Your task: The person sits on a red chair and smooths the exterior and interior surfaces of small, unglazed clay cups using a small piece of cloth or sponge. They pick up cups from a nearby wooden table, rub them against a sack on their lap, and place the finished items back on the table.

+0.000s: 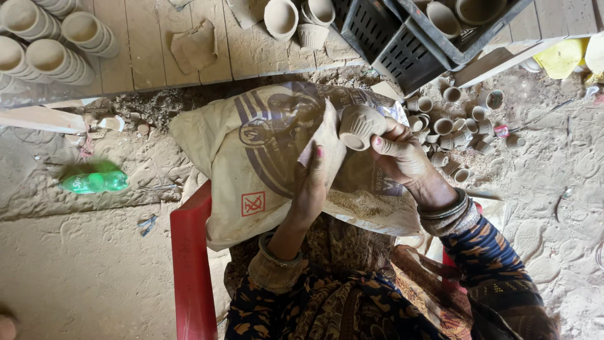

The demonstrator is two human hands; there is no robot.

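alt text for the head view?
Seen from above, a seated person's right hand holds a small unfired clay cup while the left hand rests on a printed sack across the lap. More clay cups litter the dusty ground.

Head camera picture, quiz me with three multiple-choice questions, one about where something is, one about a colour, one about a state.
1. Where does the green plastic bottle lie?
A. on the sandy ground left of the red chair
B. inside the black crate
C. on the sack

2. What colour is the small clay cup in the right hand?
A. glossy blue
B. pale unfired clay grey-brown
C. white

3. What is the left hand doing?
A. resting flat against the sack
B. gripping the bottle
C. holding a crate

Answers: 1 A, the bottle lies on its side on the ground left of the chair. 2 B, it matches the dull cups around it. 3 A, its fingers lie on the sack's surface.
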